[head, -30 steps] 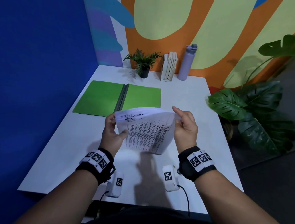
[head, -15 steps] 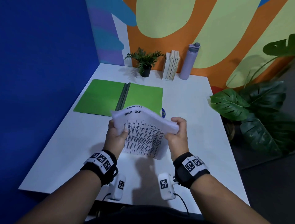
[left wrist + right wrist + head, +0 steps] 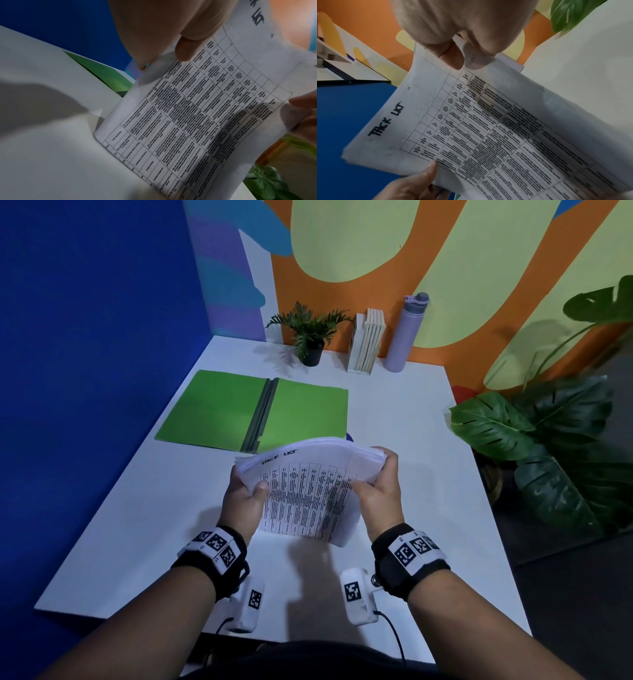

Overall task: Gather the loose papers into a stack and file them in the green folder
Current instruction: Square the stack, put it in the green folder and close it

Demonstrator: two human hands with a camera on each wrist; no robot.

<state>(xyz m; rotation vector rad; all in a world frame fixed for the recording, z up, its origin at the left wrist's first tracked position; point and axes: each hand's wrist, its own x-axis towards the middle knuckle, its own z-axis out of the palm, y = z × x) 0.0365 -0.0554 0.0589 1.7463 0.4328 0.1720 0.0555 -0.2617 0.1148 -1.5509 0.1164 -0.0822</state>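
White paper stack [image 3: 308, 491] is held above the table [image 3: 164, 508], gripped at its edges by the left hand [image 3: 244, 500] and right hand [image 3: 380, 489]. Head view alone shows the green folder [image 3: 253, 409] lying open farther back. Left wrist view shows the thumb [image 3: 188, 47] pressing the printed grid; text is blurred. Right wrist view shows a handwritten heading; the stack's lower edge is cut off.
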